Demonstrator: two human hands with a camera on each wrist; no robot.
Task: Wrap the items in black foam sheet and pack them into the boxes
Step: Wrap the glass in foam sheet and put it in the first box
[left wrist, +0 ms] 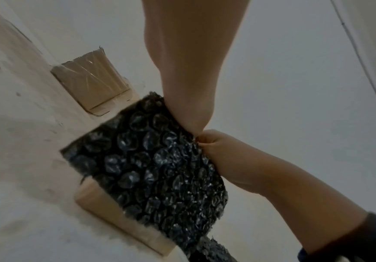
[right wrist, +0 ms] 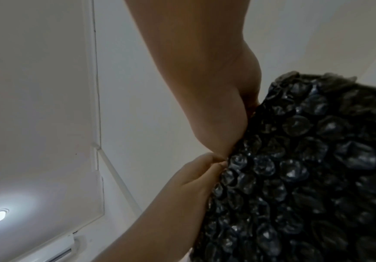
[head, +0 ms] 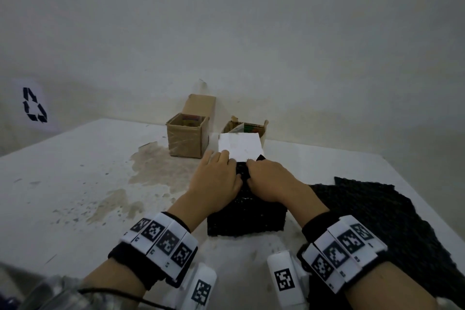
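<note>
A box-shaped item (head: 239,146) lies mid-table, its near part covered by a black bubble-textured foam sheet (head: 246,219) and its pale far end bare. My left hand (head: 216,178) lies over the left side, fingertips reaching the bare end, thumb pinching a fold of the sheet. My right hand (head: 271,181) grips the same fold from the right, fingers curled. In the left wrist view the sheet (left wrist: 149,168) drapes over the tan item (left wrist: 106,203). The right wrist view shows both hands meeting at the edge of the sheet (right wrist: 294,168).
Two open cardboard boxes stand at the back near the wall, one (head: 187,138) taped with its flap up, the other (head: 251,128) right behind the item. More black sheets (head: 377,216) lie spread at the right. The white table (head: 75,184) is stained at centre-left.
</note>
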